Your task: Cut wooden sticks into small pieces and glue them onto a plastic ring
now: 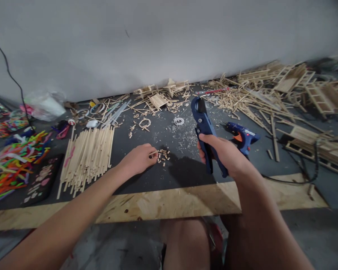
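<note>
My right hand (224,154) is wrapped round the handles of a blue cutter (203,123), held upright above the dark mat (163,131). My left hand (138,158) rests on the mat with its fingers pinched on a short wooden stick piece (154,152). Right beside those fingertips lies a small heap of cut wooden bits (163,155). A bundle of long wooden sticks (87,157) lies to the left of my left hand.
A blue glue gun (242,135) lies right of the cutter. Stick-built frames and loose sticks (270,93) crowd the back and right. Coloured strips (14,161) pile at the left. A plywood board edge (163,204) runs along the front. A white wall stands behind.
</note>
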### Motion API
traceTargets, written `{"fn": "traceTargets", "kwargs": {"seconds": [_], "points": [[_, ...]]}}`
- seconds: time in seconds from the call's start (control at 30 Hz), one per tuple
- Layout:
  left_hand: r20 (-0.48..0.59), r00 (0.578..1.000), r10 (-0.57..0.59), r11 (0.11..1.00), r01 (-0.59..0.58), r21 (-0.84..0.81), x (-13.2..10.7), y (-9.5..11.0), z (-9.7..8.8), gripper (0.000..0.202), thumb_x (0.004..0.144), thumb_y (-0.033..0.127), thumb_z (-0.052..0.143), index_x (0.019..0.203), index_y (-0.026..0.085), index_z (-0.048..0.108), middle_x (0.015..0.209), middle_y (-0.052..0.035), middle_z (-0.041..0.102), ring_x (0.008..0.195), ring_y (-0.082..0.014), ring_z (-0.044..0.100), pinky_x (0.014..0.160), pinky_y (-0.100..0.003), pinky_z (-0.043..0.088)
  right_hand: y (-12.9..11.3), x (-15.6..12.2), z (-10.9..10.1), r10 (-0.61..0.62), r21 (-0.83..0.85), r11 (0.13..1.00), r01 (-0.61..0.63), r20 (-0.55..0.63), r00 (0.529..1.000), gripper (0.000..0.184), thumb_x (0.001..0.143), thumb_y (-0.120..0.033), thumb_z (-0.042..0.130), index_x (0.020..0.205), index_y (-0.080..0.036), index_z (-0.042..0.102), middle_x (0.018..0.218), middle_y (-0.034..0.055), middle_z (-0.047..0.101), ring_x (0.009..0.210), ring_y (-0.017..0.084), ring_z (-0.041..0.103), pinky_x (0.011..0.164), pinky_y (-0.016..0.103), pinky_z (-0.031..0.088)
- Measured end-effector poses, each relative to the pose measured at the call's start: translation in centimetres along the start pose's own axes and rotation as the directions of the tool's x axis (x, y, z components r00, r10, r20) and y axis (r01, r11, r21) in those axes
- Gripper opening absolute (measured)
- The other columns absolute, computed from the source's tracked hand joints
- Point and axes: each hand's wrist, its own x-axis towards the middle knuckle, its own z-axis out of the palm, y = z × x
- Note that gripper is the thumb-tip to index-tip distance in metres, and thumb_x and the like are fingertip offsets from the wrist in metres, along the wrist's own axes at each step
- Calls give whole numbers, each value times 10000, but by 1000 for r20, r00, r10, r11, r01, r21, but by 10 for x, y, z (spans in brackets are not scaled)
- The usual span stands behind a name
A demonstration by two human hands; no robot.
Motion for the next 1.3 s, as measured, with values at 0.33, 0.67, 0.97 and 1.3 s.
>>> {"fn": "traceTargets", "kwargs": {"seconds": [0.33,0.67,0.97,1.3], "points": [[-153,981,-122,952,73,-296,-5,7,-22,137,723,313,553,725,198,627,688,6,563,576,-106,463,531,-246,308,1,0,0,-24,-106,994,24,-3,1000,259,671,-424,646,649,-178,569,577,7,569,520,142,538,496,269,407],[-99,986,-133,112,-84,-990,-13,77,-5,116,737,296,625,751,189,583,531,73,398,335,-6,269,353,-182,165,0,-6,33,-180,-86,979,186,74,981,217,658,-349,671,779,-176,619,635,2,619,619,153,557,597,276,389],[-220,947,-233,109,-199,-974,-18,83,11,139,757,312,631,799,185,594,568,48,529,352,-4,301,348,-171,170,-4,-1,39,-200,41,980,197,92,975,219,659,-332,683,797,-174,618,625,-10,599,620,149,558,636,290,408],[-172,942,-289,172,-125,-977,-18,79,8,222,737,335,634,919,208,627,630,15,597,362,-24,295,348,-192,185,0,7,47,-169,50,985,166,67,983,175,671,-288,658,798,-173,622,652,0,609,650,154,563,673,297,427]]}}
